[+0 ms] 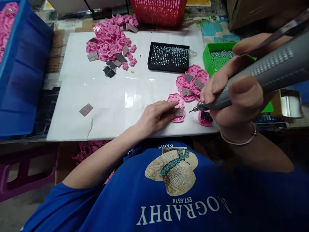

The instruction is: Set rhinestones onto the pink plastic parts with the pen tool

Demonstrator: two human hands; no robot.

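Observation:
My left hand (153, 118) rests on the white work surface, its fingers closed on the near-left side of a pink plastic shell (174, 98). A small grey plate (179, 112) lies in that shell, by my fingertips. Raised on the right, my right hand (238, 96) is wrapped round a grey electric screwdriver (267, 69). Its thin bit (191, 111) points left, a little right of the held shell and apart from it. Just below the screwdriver's nose lies another pink shell with a black plate (205, 116). Several pink shells with grey plates (193, 82) are heaped beyond.
A black tray of screws (169, 57) stands behind, with a green basket (207, 58) of screws to its right. A pile of pink parts (111, 38) lies back left, near a red basket (158, 13). One loose grey plate (86, 110) and a blue bin (21, 74) are left.

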